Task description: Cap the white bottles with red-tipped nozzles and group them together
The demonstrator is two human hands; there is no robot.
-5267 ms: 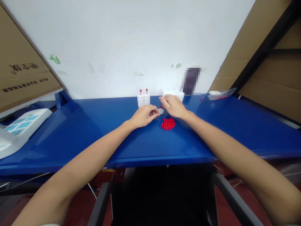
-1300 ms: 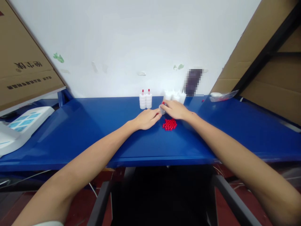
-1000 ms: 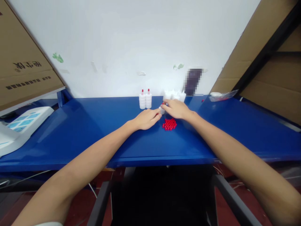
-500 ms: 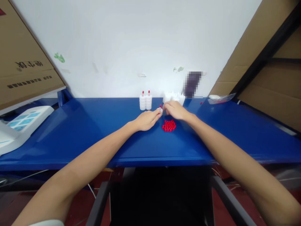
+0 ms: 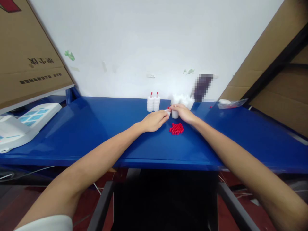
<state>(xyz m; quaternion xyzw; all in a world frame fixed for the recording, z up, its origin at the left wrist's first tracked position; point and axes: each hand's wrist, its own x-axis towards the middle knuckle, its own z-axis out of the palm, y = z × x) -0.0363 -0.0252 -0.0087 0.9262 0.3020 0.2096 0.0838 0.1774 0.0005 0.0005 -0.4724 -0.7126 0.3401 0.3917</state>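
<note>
A small white squeeze bottle (image 5: pixel 167 112) with a red tip cap stands in the fingers of my left hand (image 5: pixel 154 121). Over it, from the right, comes my right hand (image 5: pixel 184 113), its bent fingertips at the red cap (image 5: pixel 168 108). Another white bottle (image 5: pixel 175 115) shows just under the right fingers; whether they touch it I cannot tell. In front of both hands lies a pile of small red caps (image 5: pixel 176 129). Two white bottles with red tips (image 5: pixel 153 103) stand upright side by side behind my left hand.
Several white bottles (image 5: pixel 186 102) cluster at the wall behind my right hand. A clear plastic bag (image 5: pixel 233 104) lies farther right on the blue table (image 5: pixel 101 128). At the left are a white device with blue panels (image 5: pixel 33 118) and a cardboard box (image 5: pixel 31 61).
The view has shifted slightly. My right fingertips have closed in on the red cap of the bottle in my left hand. A white bottle beneath the right hand now shows more clearly.
</note>
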